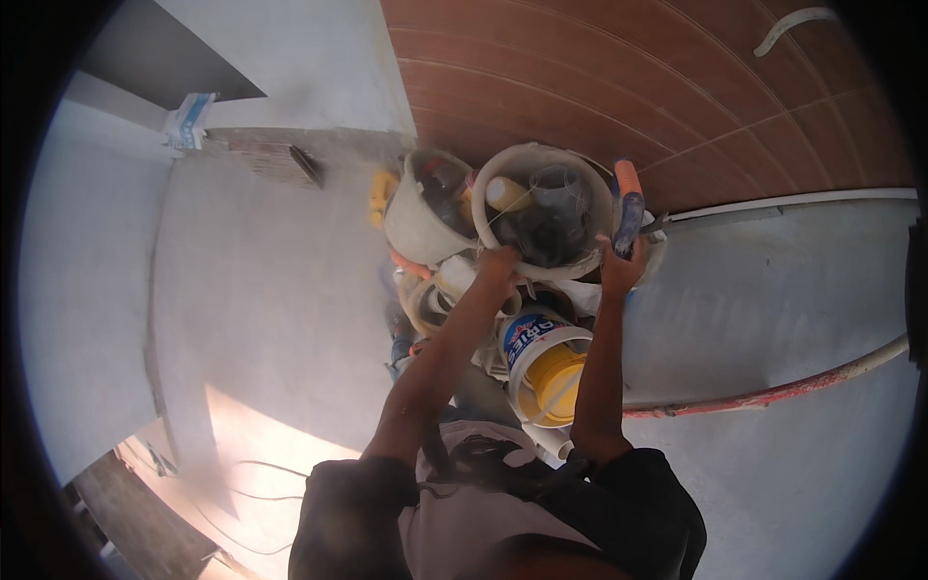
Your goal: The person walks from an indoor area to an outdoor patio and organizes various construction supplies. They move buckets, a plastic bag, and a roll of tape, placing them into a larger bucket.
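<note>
My left hand (499, 261) grips the near rim of a white bucket (493, 203) that holds tools, a yellow tube and a grey pipe piece. On the bucket's right side my right hand (619, 268) grips the rim beside an orange-and-blue tool handle (627, 208). A second dirty white bucket (418, 227) sits tilted to its left. Below my forearms stands a white tub with a blue label and a yellow inside (547, 372).
Brown tiled wall (628, 77) rises behind the buckets, with a white pipe (793, 201) along its foot. A long red-stained bar (773, 391) lies on the grey floor at right. A stack of tiles (275, 159) and a small packet (188, 118) lie at the left.
</note>
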The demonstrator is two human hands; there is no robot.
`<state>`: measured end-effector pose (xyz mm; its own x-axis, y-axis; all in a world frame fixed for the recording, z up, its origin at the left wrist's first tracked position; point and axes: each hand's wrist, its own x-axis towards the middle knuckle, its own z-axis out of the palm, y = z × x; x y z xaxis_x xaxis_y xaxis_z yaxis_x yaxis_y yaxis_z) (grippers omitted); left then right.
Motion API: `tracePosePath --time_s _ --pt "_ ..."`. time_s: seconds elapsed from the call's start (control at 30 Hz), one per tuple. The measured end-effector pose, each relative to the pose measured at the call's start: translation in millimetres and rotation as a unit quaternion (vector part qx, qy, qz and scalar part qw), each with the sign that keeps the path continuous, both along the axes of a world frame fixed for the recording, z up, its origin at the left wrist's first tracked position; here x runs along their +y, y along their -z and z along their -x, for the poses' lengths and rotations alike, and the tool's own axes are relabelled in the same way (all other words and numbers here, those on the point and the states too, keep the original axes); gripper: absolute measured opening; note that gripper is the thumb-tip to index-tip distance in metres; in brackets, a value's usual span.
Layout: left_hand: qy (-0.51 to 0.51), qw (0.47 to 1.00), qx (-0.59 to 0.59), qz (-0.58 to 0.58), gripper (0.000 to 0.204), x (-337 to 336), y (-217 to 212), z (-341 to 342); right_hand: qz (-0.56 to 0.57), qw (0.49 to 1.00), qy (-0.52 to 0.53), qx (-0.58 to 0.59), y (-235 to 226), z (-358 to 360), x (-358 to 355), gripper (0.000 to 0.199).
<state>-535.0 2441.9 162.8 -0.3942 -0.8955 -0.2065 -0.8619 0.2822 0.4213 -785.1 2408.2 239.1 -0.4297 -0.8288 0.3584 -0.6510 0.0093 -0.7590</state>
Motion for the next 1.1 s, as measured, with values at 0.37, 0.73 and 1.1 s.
tracePosePath --time_s 0.37,0.73,1.1 --pt "-0.537 0.607 0.553 -0.193 0.03 2 -146 -62 -0.058 0.985 -0.058 -0.154 7 15 0 0.051" --pt "-0.414 0.485 0.742 -0.208 0.038 43 -219 -138 -0.023 0.985 -0.079 -0.149 -16 0 -1 0.048" --pt "-0.491 0.606 0.617 -0.106 0.041 178 -225 -184 -0.053 0.993 -0.107 -0.023 5 -5 -9 0.045"
